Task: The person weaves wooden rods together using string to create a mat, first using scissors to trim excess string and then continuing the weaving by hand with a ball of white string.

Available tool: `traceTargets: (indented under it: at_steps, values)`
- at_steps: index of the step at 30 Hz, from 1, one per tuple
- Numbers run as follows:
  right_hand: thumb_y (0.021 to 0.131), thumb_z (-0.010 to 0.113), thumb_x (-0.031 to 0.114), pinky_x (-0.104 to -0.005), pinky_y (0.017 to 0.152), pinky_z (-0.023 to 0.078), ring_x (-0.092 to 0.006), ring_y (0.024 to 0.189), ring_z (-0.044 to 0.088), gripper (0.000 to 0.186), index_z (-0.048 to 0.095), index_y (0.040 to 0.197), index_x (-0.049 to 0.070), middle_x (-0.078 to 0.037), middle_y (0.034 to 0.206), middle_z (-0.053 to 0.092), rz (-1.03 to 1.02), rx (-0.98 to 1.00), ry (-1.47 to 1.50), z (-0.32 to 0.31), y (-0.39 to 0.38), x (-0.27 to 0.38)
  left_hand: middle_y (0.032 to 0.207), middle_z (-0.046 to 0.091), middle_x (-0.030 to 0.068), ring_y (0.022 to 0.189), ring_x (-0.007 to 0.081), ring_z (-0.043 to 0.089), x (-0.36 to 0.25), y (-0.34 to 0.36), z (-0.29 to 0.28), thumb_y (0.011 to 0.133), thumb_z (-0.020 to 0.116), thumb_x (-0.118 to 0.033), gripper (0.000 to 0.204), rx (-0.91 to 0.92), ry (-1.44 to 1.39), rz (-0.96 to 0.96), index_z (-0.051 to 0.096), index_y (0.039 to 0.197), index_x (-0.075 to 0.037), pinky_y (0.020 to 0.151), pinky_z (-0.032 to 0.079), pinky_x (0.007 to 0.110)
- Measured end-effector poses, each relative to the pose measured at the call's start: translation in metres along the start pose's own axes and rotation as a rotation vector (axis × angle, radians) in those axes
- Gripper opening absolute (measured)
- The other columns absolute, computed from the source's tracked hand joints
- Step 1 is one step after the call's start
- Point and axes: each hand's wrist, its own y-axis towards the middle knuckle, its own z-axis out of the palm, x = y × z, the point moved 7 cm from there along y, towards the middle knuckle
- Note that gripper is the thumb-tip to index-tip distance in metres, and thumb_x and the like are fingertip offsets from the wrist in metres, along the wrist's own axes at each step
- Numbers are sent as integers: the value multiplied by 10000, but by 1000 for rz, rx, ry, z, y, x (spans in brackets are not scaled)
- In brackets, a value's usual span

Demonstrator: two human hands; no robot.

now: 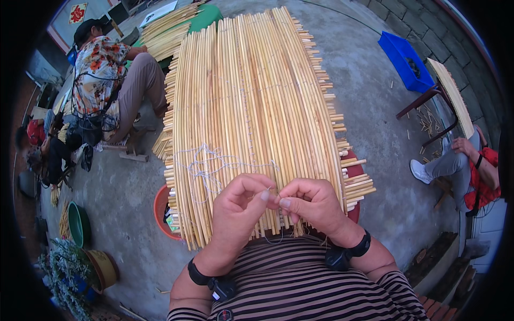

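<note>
A broad mat of straw-coloured stalks (251, 107) lies before me, its stalks running away from my body and joined by rows of stitching. Over its near edge, my left hand (241, 203) and my right hand (313, 207) meet, both closed in a fingertip pinch. A thin pale thread runs to the fingers; whether a needle is there too is too small to tell. A slack tangle of white thread (206, 166) rests on the mat left of my hands. More stalks (360, 184) lie crosswise beneath, their ends sticking out at the sides.
At the far left a person in a flowered shirt (99, 67) sits by a green table (209, 18) bearing stalks. Another person's hand (465, 145) is at the right, near a stalk panel (450, 96). A blue crate (404, 61), orange basin (161, 211) and potted plant (64, 273) stand around.
</note>
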Motion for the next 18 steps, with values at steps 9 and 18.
traceTargets:
  at_steps: [9,18]
  values:
    - [888,575,100,-153,486,416,-28,541,519,111,623,888,0,-5,689,595,36,5,17,0,0,-2,1002,555,116,785,125,600,-2,0,1,862,542,1,15,20,89,25,545,849,5,733,511,251]
    - [884,576,98,-154,480,413,-29,539,519,110,624,880,-1,-6,688,595,46,16,16,0,0,-4,986,561,105,776,114,590,-1,-1,2,861,545,-1,19,14,92,12,546,842,-3,717,504,241]
